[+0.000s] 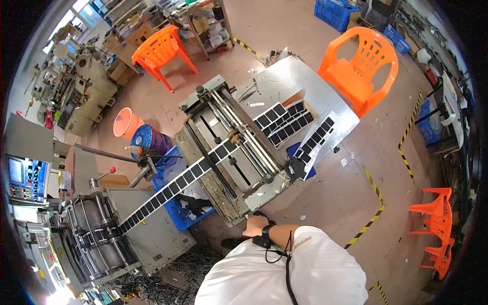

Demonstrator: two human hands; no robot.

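Observation:
My right hand is at the near side of a worn metal feeding machine, by its lower edge. Its fingers look curled, and what they hold, if anything, is hidden. A black band with a small device circles that wrist. My left hand is out of view. From this machine a long strip of black rectangular labels runs down left to a roller machine. More printed label strips lie on the metal table at its far side, and another label strip lies near the table's right edge.
A blue crate holding a dark cloth stands under the strip. An orange chair is beside the table, another orange chair farther left. Dark tangled scrap covers the floor below. Yellow-black tape marks the floor at right.

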